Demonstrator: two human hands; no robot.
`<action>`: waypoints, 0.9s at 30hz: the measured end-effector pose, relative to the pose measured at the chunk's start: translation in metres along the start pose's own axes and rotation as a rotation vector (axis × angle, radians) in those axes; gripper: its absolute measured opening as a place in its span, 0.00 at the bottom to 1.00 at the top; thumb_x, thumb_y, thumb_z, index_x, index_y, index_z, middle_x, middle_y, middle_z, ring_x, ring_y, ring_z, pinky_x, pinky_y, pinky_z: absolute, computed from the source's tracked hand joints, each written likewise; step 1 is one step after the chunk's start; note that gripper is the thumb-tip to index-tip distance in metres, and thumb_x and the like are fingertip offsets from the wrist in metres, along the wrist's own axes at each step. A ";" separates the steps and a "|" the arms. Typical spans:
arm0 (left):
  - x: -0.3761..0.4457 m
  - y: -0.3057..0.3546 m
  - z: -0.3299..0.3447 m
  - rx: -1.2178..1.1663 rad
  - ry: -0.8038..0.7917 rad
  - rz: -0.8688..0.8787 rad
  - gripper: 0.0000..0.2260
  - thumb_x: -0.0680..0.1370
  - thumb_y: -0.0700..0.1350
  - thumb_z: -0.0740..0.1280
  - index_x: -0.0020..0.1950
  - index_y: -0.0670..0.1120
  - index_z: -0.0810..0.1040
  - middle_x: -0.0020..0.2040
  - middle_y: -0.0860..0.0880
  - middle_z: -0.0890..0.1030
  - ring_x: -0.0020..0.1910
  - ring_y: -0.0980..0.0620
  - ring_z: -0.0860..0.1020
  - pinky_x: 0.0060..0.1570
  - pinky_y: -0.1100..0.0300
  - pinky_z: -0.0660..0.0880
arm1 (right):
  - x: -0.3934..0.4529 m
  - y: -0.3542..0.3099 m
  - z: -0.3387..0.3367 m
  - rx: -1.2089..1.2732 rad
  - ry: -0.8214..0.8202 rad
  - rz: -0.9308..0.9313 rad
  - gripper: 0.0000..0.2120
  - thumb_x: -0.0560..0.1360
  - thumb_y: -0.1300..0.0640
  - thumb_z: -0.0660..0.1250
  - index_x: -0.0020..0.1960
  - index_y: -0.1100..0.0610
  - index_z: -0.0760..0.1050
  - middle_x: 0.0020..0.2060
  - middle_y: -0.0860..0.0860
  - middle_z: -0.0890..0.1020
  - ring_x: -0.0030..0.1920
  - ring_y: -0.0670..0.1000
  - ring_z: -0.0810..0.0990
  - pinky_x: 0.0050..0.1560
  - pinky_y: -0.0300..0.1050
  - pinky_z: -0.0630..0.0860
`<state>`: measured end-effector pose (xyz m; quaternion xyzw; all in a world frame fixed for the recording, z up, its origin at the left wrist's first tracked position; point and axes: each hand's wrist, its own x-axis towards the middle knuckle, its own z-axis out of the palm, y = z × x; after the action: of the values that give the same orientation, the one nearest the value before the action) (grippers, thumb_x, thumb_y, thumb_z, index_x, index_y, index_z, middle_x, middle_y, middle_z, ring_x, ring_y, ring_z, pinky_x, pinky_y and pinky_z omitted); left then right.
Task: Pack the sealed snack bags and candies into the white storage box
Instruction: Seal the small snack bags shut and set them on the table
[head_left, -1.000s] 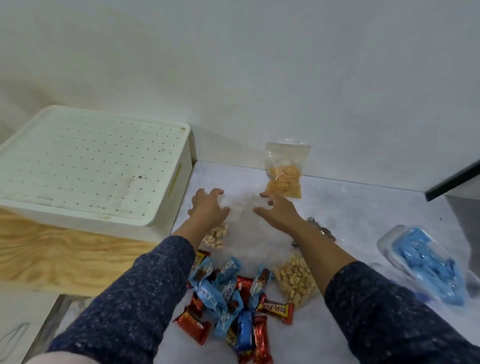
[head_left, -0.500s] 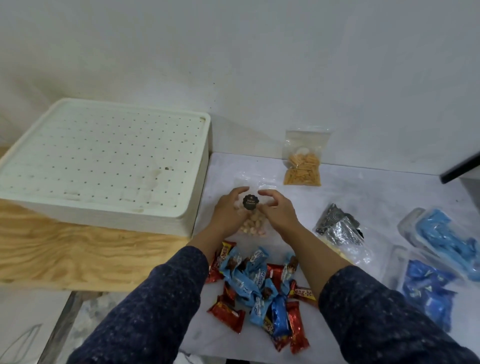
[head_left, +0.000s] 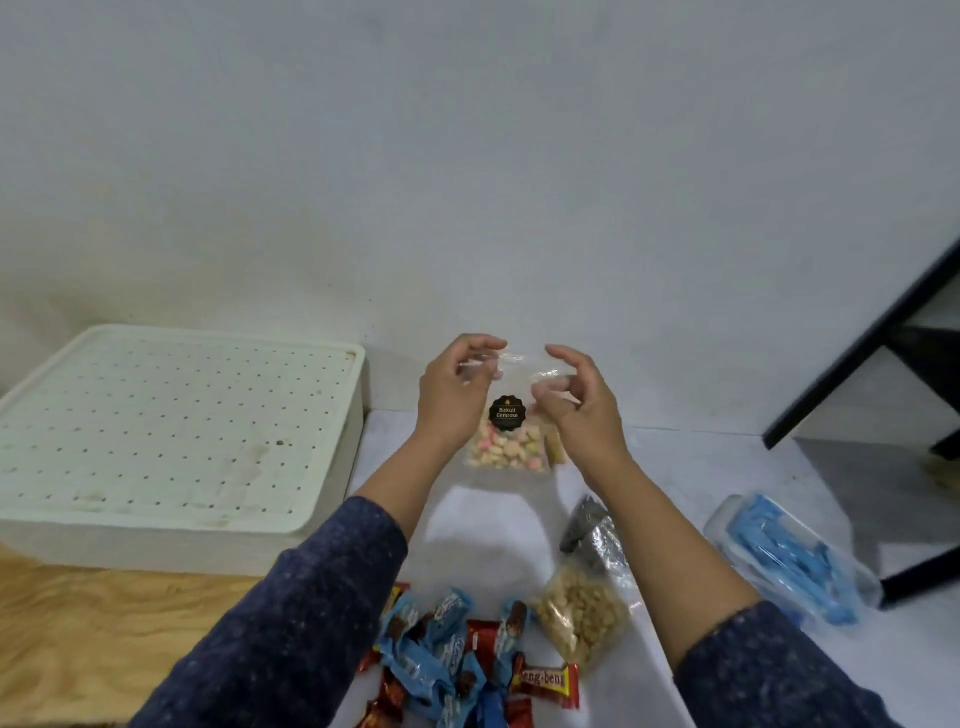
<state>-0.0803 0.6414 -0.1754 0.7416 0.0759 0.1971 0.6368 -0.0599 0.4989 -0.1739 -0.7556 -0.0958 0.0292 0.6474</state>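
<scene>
Item in hand: one clear biscuit bag (head_left: 506, 441) with a dark round label, hanging upright, long axis vertical, my left hand (head_left: 454, 397) and right hand (head_left: 579, 402) each pinching a top corner above the table (head_left: 493, 525). Destination: white storage box (head_left: 171, 431), lid on, lying to the left of the grip, so my left hand is the nearer. Below the grip, nearer me: candies (head_left: 452, 660) in a heap, peanut bag (head_left: 582, 613) just right of them.
</scene>
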 end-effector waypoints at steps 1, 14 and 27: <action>-0.001 0.007 0.005 -0.017 0.007 0.012 0.14 0.77 0.37 0.65 0.45 0.58 0.78 0.43 0.57 0.79 0.41 0.54 0.81 0.47 0.66 0.73 | 0.003 -0.009 -0.007 0.045 0.030 -0.001 0.20 0.75 0.64 0.65 0.59 0.44 0.70 0.37 0.49 0.79 0.40 0.51 0.83 0.48 0.41 0.77; -0.010 0.054 0.044 -0.240 0.085 -0.028 0.04 0.80 0.40 0.62 0.45 0.46 0.73 0.42 0.51 0.83 0.38 0.62 0.83 0.42 0.69 0.76 | 0.016 -0.052 -0.076 0.130 -0.028 -0.087 0.08 0.77 0.60 0.65 0.40 0.53 0.76 0.35 0.48 0.82 0.37 0.48 0.81 0.40 0.41 0.75; -0.019 0.070 0.058 -0.110 0.124 -0.018 0.07 0.80 0.39 0.62 0.42 0.47 0.74 0.38 0.53 0.83 0.37 0.63 0.83 0.45 0.64 0.76 | 0.011 -0.046 -0.094 0.138 -0.057 -0.210 0.07 0.77 0.64 0.64 0.41 0.57 0.75 0.35 0.50 0.81 0.38 0.46 0.80 0.40 0.35 0.77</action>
<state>-0.0847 0.5686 -0.1179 0.6911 0.1106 0.2407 0.6724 -0.0378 0.4157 -0.1127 -0.6940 -0.1904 -0.0106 0.6943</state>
